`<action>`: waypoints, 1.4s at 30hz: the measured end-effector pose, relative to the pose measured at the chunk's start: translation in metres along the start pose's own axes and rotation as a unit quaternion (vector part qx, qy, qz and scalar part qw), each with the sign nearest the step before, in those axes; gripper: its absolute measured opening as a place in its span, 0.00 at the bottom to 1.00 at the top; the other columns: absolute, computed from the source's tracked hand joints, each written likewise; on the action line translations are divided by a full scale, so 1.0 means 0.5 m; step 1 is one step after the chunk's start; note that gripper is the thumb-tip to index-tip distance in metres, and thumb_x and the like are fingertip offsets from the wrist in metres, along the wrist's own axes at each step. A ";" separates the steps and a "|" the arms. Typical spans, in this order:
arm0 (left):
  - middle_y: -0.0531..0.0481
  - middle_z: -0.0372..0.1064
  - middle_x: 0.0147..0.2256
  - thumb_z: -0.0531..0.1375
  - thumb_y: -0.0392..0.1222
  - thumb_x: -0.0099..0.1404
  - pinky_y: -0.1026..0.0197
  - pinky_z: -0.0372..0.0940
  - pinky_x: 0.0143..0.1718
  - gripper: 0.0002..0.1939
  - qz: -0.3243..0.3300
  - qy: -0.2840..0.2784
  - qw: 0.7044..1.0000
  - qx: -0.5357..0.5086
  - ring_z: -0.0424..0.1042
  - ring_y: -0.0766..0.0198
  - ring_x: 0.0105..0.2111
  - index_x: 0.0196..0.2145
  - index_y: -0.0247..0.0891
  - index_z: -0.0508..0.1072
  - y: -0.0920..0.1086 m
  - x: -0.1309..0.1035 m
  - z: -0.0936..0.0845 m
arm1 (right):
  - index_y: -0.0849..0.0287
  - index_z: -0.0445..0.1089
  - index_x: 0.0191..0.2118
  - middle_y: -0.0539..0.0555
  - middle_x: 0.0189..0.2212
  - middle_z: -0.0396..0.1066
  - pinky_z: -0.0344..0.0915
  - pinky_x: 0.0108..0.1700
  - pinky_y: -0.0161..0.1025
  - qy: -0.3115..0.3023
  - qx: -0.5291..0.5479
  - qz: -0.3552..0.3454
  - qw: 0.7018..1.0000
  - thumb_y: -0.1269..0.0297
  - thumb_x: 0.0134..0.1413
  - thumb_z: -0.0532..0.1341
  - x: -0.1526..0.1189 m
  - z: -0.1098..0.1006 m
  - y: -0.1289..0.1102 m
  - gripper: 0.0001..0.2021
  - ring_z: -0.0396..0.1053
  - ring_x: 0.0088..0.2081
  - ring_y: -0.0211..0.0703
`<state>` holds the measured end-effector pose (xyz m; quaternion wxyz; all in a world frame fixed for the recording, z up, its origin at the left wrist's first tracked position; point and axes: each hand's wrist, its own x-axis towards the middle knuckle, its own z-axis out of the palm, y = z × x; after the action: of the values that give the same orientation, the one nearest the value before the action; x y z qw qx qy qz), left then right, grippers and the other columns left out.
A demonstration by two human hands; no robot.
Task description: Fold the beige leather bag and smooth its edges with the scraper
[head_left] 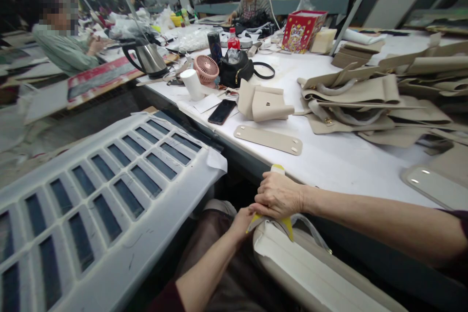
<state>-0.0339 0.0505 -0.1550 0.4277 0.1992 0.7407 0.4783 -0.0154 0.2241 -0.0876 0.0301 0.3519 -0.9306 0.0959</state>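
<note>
Right hand (277, 196) clamps a yellow tool (278, 170) over the bag (310, 268) in the lap; left hand (243, 222) steadies beneath, grip hidden. Risk — tool slipping, scuffing the edge.

A white worktable (329, 161) holds a flat beige strap piece (268, 139), a folded beige pouch (263, 103), a dark phone (222, 111), a pink mini fan (206, 68) and a black handbag (237, 71). Beige leather pieces (369, 100) are heaped at the right, with a red patterned box (302, 30) and a steel kettle (147, 58) farther back. Two other people sit at distant tables, and a white slotted panel (98, 195) lies at the left
</note>
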 end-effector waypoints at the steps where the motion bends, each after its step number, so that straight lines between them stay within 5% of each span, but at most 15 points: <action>1: 0.48 0.73 0.39 0.52 0.52 0.70 0.55 0.68 0.45 0.21 0.004 0.015 1.000 -0.018 0.71 0.52 0.43 0.41 0.31 0.75 0.004 -0.014 -0.017 | 0.59 0.68 0.23 0.53 0.19 0.72 0.46 0.32 0.43 -0.001 -0.002 0.000 1.000 0.56 0.69 0.48 0.000 -0.001 -0.001 0.25 0.64 0.21 0.39; 5: 0.47 0.73 0.41 0.54 0.52 0.69 0.61 0.63 0.46 0.21 0.056 0.030 0.994 -0.090 0.69 0.56 0.44 0.48 0.35 0.74 0.042 -0.089 -0.064 | 0.59 0.67 0.22 0.52 0.19 0.71 0.45 0.32 0.43 0.003 -0.005 0.002 1.000 0.57 0.68 0.47 0.002 -0.005 -0.004 0.24 0.63 0.21 0.38; 8: 0.53 0.68 0.30 0.62 0.51 0.62 0.66 0.58 0.32 0.15 0.074 0.002 0.997 -0.006 0.63 0.64 0.32 0.35 0.35 0.77 0.071 -0.123 -0.063 | 0.59 0.67 0.22 0.52 0.19 0.71 0.44 0.32 0.43 0.000 -0.008 0.002 1.000 0.58 0.68 0.48 0.002 -0.006 -0.007 0.24 0.63 0.21 0.38; 12: 0.57 0.56 0.23 0.63 0.50 0.60 0.65 0.48 0.25 0.15 0.069 0.028 0.992 0.104 0.54 0.69 0.26 0.26 0.34 0.73 0.089 -0.124 -0.047 | 0.59 0.68 0.22 0.53 0.19 0.71 0.44 0.32 0.43 -0.001 -0.005 0.012 1.000 0.58 0.68 0.48 -0.003 -0.006 -0.010 0.24 0.64 0.22 0.39; 17: 0.58 0.52 0.21 0.61 0.49 0.61 0.65 0.46 0.25 0.17 0.069 0.027 0.990 0.122 0.53 0.69 0.25 0.21 0.35 0.65 0.098 -0.122 -0.043 | 0.59 0.68 0.22 0.53 0.18 0.71 0.44 0.32 0.43 -0.001 -0.004 0.035 0.999 0.59 0.68 0.48 -0.014 -0.002 -0.017 0.24 0.63 0.21 0.39; 24: 0.54 0.65 0.25 0.57 0.46 0.66 0.63 0.51 0.30 0.17 0.127 0.035 0.977 0.168 0.62 0.65 0.27 0.22 0.38 0.64 0.101 -0.129 -0.036 | 0.59 0.68 0.22 0.53 0.20 0.72 0.41 0.31 0.43 -0.014 -0.001 0.125 0.992 0.57 0.70 0.45 -0.034 0.000 -0.058 0.26 0.64 0.22 0.38; 30: 0.51 0.68 0.28 0.51 0.58 0.69 0.64 0.56 0.32 0.25 0.087 -0.057 0.994 -0.035 0.63 0.63 0.30 0.30 0.34 0.74 0.071 -0.108 -0.034 | 0.58 0.68 0.23 0.51 0.21 0.73 0.41 0.31 0.43 -0.016 0.008 0.239 0.971 0.58 0.71 0.43 -0.063 -0.007 -0.115 0.27 0.64 0.22 0.38; 34: 0.44 0.73 0.33 0.46 0.68 0.67 0.60 0.61 0.41 0.36 0.023 -0.104 0.969 -0.222 0.69 0.58 0.36 0.39 0.31 0.77 0.052 -0.078 -0.021 | 0.58 0.67 0.24 0.50 0.23 0.74 0.43 0.31 0.42 -0.009 0.010 0.280 0.960 0.57 0.72 0.43 -0.071 -0.006 -0.139 0.27 0.65 0.23 0.37; 39: 0.42 0.74 0.34 0.58 0.66 0.61 0.60 0.61 0.38 0.33 0.006 -0.111 0.963 -0.244 0.69 0.58 0.34 0.42 0.29 0.78 0.043 -0.066 -0.006 | 0.58 0.69 0.24 0.52 0.22 0.73 0.49 0.34 0.42 -0.003 0.024 0.299 0.954 0.55 0.71 0.42 -0.112 -0.010 -0.160 0.29 0.67 0.24 0.38; 42: 0.42 0.76 0.42 0.61 0.59 0.62 0.60 0.61 0.45 0.27 0.016 -0.115 0.964 -0.238 0.70 0.56 0.42 0.47 0.32 0.77 0.045 -0.068 -0.007 | 0.59 0.69 0.21 0.55 0.22 0.73 0.57 0.37 0.40 0.027 0.081 0.424 0.902 0.44 0.67 0.42 -0.210 -0.041 -0.148 0.33 0.69 0.26 0.42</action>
<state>-0.0207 0.0351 -0.1195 0.5373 0.1568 0.5482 0.6214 0.1122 0.2421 -0.0689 -0.0164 -0.0777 -0.9797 0.1839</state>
